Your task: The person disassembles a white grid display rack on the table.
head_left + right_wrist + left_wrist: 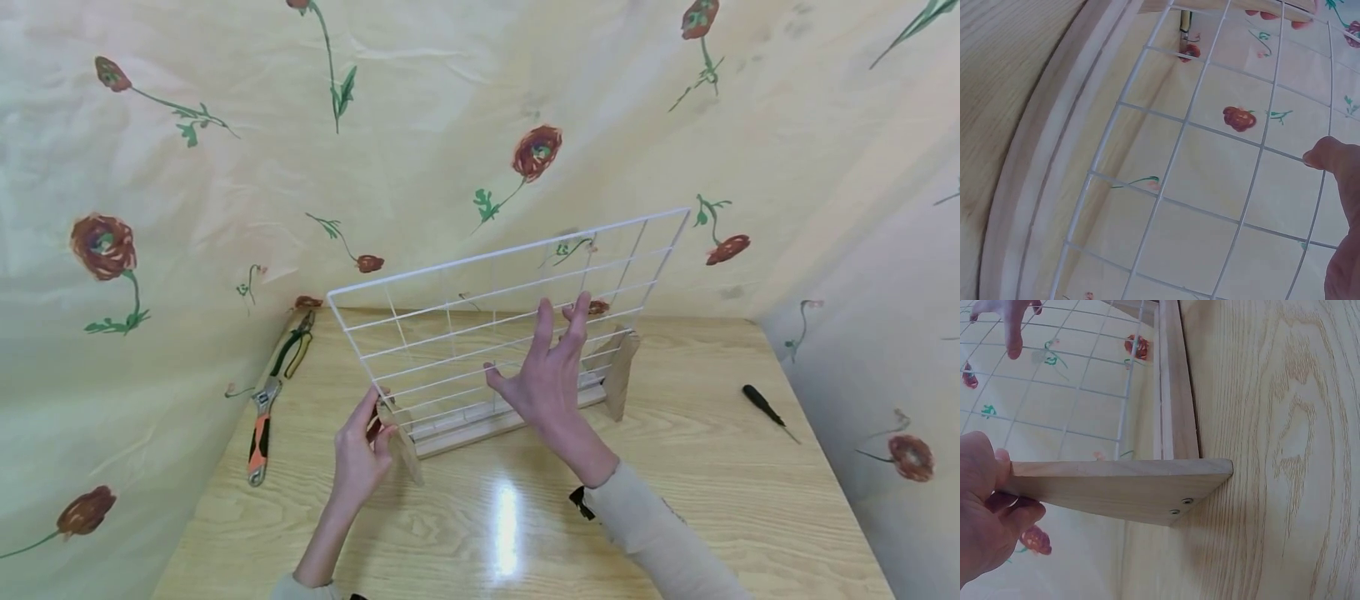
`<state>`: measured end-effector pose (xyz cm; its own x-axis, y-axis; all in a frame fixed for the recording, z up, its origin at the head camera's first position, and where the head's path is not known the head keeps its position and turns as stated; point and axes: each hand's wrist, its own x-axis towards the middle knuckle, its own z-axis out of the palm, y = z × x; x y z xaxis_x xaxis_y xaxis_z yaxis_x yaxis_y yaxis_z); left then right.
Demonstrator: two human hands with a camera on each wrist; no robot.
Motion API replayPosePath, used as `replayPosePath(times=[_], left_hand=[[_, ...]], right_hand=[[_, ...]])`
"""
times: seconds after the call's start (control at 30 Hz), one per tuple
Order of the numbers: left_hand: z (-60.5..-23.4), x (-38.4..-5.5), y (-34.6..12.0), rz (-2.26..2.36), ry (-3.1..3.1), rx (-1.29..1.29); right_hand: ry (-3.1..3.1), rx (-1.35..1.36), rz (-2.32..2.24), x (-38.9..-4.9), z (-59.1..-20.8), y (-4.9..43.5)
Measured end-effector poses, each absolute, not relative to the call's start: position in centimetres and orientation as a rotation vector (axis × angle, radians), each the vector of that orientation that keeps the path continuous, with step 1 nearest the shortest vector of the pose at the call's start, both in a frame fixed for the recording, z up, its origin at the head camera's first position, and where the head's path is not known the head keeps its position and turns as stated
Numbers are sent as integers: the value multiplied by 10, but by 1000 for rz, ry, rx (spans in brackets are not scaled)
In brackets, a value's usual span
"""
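Observation:
A white wire grid (510, 251) leans upright in a wooden stand, whose two side panels are joined by a wooden crossbar (472, 440). My left hand (360, 457) grips the upper end of the left side panel (1122, 487), thumb on one side and fingers curled round the other. Two screw heads (1187, 501) show near that panel's lower end. With fingers spread, my right hand (546, 385) is at the middle of the grid; the right wrist view shows its thumb (1327, 153) at a wire. The right side panel (620, 379) stands beyond it.
On the wooden table (720, 500), pliers (300, 346) and an adjustable wrench (259, 433) with orange and black grips lie to the left. A black-handled screwdriver (763, 403) is at the right. Flowered cloth (420, 108) hangs behind and at both sides.

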<state>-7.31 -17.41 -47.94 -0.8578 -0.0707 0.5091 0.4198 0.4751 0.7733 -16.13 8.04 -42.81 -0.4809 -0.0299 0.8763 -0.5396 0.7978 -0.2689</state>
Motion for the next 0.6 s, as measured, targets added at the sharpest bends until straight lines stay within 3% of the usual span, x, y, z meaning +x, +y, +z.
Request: replayPosePath(times=[0.6], left_hand=[[-487, -75, -177, -1398, -2276, -370]], right_hand=[[-2003, 457, 641, -160, -370, 86]])
